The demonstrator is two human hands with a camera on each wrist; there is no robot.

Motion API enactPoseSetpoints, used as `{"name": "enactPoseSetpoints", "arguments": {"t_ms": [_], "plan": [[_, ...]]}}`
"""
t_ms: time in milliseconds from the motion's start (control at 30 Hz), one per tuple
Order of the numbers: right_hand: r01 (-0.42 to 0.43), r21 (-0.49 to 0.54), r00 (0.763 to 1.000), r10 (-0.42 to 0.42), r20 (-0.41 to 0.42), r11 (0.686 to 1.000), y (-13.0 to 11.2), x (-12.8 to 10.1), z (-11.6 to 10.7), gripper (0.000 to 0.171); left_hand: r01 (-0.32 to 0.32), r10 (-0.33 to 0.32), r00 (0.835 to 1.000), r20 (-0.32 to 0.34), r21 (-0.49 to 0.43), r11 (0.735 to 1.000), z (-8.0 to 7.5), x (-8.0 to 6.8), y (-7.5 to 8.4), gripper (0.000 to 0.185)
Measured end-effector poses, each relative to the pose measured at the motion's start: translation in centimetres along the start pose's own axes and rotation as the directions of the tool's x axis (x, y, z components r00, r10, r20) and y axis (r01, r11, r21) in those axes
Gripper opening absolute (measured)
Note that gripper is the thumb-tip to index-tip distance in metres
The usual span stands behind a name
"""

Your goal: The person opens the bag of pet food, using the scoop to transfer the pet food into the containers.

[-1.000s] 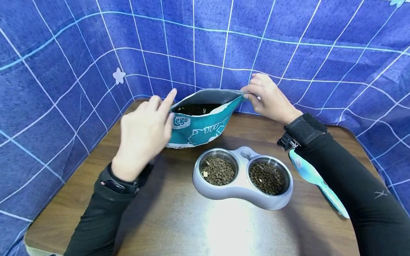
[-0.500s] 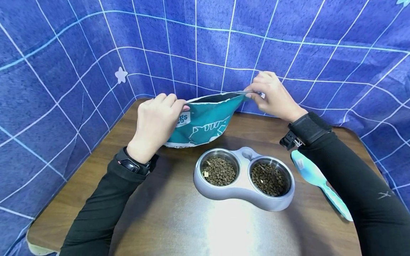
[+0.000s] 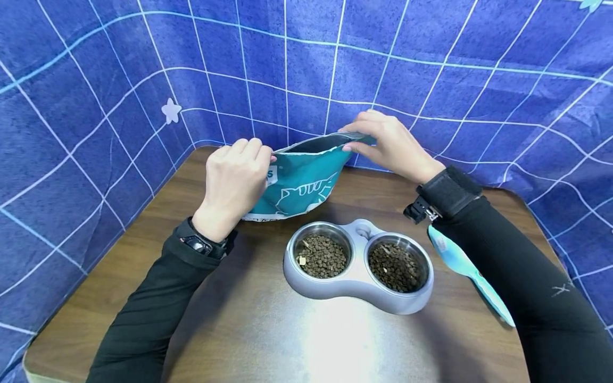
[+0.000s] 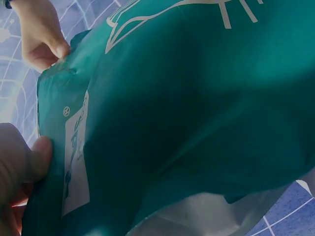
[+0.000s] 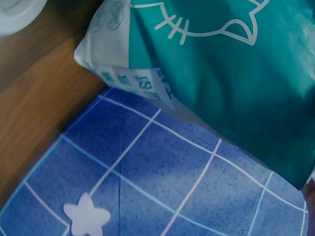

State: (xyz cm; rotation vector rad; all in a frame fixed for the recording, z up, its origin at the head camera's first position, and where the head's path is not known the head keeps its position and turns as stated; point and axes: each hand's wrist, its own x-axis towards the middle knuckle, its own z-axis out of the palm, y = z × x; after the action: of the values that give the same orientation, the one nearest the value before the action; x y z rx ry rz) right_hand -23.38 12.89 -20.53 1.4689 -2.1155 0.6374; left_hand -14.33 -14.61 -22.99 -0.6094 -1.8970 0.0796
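Note:
A teal pet food bag [image 3: 306,183] with a white cat drawing stands behind the bowls. Its mouth gapes narrowly, and the grey lining shows; what lies inside is hidden now. My left hand [image 3: 234,178] pinches the left end of the rim, thumb on the near side, as the left wrist view also shows beside the bag's printed front [image 4: 197,108]. Toward the right end of the rim, my right hand [image 3: 383,141] grips the edge between thumb and fingers, with the bag's corner sticking out past them. In the right wrist view the bag's side [image 5: 221,83] fills the upper part.
In front of the bag sits a grey double feeder [image 3: 354,290] whose two steel bowls hold brown kibble [image 3: 323,256]. A light blue scoop [image 3: 452,252] lies to the right, partly under my right forearm. Blue checked cloth [image 3: 306,64] hangs behind the wooden table [image 3: 249,330].
My left hand, fingers extended a second ago, has come to the rim and grips it. The bag's mouth has narrowed. My right hand has slid leftward along the rim from the corner.

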Motion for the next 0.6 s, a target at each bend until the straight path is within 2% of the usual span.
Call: {"name": "enactPoseSetpoints", "arguments": {"t_ms": [167, 300, 467, 600], "plan": [[0.105, -0.089, 0.994, -0.108, -0.034, 0.991, 0.3, 0.6, 0.7, 0.008, 0.013, -0.013, 1.0, -0.016, -0.014, 1.0, -0.1, -0.3, -0.1, 0.032], [0.18, -0.155, 0.982, -0.186, -0.029, 0.971, 0.6, 0.9, 1.3, 0.005, 0.023, -0.023, 1.0, -0.006, -0.013, 1.0, -0.3, -0.5, -0.3, 0.03], [0.181, -0.146, 0.983, -0.185, -0.017, 0.973, 0.7, 1.2, 1.4, 0.008, 0.027, -0.027, 0.996, 0.086, 0.004, 1.0, -0.6, 0.1, -0.2, 0.025], [0.168, -0.156, 0.986, -0.169, 0.008, 0.973, 0.8, 1.2, 1.3, 0.008, 0.001, -0.002, 0.985, 0.173, 0.01, 1.0, -0.2, 0.8, 0.2, 0.037]]}}
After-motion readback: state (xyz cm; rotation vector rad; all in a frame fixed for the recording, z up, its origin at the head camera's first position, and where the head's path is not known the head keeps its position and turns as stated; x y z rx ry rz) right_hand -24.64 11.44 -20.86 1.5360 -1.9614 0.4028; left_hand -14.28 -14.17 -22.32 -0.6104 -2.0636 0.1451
